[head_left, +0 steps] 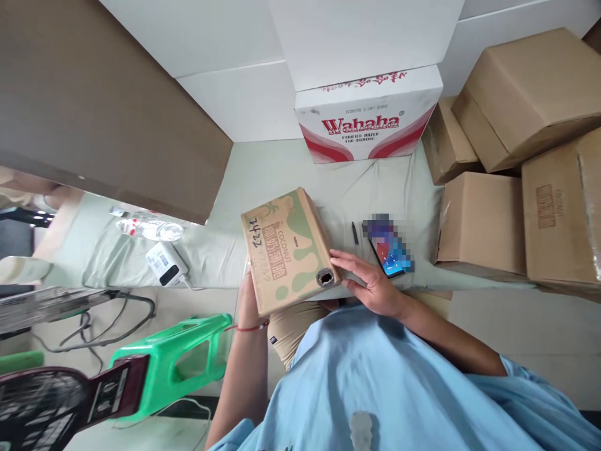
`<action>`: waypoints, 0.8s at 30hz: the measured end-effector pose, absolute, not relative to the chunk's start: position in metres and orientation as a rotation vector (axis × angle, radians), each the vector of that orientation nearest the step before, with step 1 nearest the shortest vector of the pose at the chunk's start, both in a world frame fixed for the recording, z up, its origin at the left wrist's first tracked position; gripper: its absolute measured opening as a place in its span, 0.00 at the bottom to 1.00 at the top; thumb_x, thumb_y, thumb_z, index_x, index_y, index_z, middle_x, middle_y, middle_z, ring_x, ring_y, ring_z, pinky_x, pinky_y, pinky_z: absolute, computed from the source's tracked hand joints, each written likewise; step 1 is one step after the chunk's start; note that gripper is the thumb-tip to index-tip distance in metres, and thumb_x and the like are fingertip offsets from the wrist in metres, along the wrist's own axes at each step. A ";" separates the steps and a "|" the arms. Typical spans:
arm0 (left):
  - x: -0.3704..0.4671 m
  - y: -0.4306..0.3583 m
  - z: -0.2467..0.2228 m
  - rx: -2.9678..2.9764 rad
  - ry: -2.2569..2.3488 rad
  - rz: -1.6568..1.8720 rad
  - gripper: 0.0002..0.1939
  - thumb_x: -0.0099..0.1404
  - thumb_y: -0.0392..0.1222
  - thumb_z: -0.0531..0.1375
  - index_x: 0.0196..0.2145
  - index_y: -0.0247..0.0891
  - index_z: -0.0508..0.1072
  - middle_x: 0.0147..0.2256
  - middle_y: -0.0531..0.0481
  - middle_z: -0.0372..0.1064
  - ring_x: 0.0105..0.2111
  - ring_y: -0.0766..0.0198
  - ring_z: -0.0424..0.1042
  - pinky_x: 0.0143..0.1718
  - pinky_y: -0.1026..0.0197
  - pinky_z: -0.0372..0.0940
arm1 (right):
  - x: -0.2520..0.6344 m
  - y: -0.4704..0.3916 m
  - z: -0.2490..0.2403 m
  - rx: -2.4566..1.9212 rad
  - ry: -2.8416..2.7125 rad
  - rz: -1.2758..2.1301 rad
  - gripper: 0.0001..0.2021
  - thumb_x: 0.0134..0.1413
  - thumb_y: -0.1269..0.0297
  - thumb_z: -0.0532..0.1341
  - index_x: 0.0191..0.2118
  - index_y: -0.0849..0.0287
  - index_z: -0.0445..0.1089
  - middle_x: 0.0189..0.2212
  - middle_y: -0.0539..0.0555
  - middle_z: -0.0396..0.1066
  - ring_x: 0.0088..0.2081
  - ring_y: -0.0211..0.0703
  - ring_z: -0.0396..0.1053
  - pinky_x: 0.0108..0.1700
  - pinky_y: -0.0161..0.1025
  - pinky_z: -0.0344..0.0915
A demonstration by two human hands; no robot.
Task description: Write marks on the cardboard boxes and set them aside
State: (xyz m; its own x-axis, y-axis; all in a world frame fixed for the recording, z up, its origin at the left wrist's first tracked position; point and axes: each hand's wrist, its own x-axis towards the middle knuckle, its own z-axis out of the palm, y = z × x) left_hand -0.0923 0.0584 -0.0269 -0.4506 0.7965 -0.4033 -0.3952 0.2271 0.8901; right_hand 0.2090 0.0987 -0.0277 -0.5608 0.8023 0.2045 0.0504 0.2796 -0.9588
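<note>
A cardboard box (282, 250) printed with green shapes, "COCONUT" and the handwritten number 2422 is tilted at the table's front edge. A dark-rimmed round hole sits at its near right corner. My left hand (248, 300) grips the box's left side, its fingers mostly hidden behind the cardboard. My right hand (369, 282) holds the right side near the hole, thumb below and fingers laid along the edge. Just right of the box lie a black pen (355, 233) and a phone (392, 247) with a lit, partly blurred screen.
A white-and-red Wahaha carton (366, 122) stands at the back. Several brown boxes (483, 219) are stacked right. Left are a large brown panel (141, 113), a plastic bottle (162, 230), a white power bank (165, 263), a green stool (188, 351) and a fan (42, 407).
</note>
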 end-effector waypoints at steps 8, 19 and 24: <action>-0.063 0.047 0.025 0.992 1.800 1.421 0.31 0.62 0.44 0.78 0.62 0.45 0.81 0.71 0.43 0.68 0.79 0.45 0.52 0.81 0.47 0.45 | 0.206 0.116 -0.026 -1.709 -2.376 0.753 0.20 0.78 0.61 0.51 0.64 0.57 0.74 0.55 0.68 0.76 0.46 0.58 0.82 0.46 0.51 0.79; -0.028 0.042 0.034 1.936 2.024 1.209 0.16 0.71 0.39 0.70 0.55 0.43 0.80 0.74 0.39 0.63 0.79 0.36 0.53 0.76 0.26 0.53 | 0.167 0.184 -0.024 -2.036 -2.393 0.764 0.22 0.76 0.70 0.52 0.69 0.63 0.66 0.50 0.71 0.79 0.48 0.60 0.82 0.49 0.50 0.75; -0.015 0.052 0.047 2.334 1.657 1.096 0.14 0.75 0.32 0.64 0.56 0.40 0.77 0.59 0.40 0.80 0.69 0.47 0.72 0.69 0.40 0.70 | 0.187 0.180 -0.019 -1.898 -2.348 0.841 0.22 0.68 0.68 0.58 0.64 0.58 0.74 0.44 0.62 0.83 0.47 0.55 0.80 0.49 0.45 0.72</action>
State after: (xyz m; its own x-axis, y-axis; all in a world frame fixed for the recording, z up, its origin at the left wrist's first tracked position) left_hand -0.0155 0.0516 0.0471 0.1606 0.8495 0.5026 0.7947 -0.4132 0.4446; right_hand 0.1873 0.1797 -0.0195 -0.2666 0.9092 -0.3197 0.9055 0.1226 -0.4063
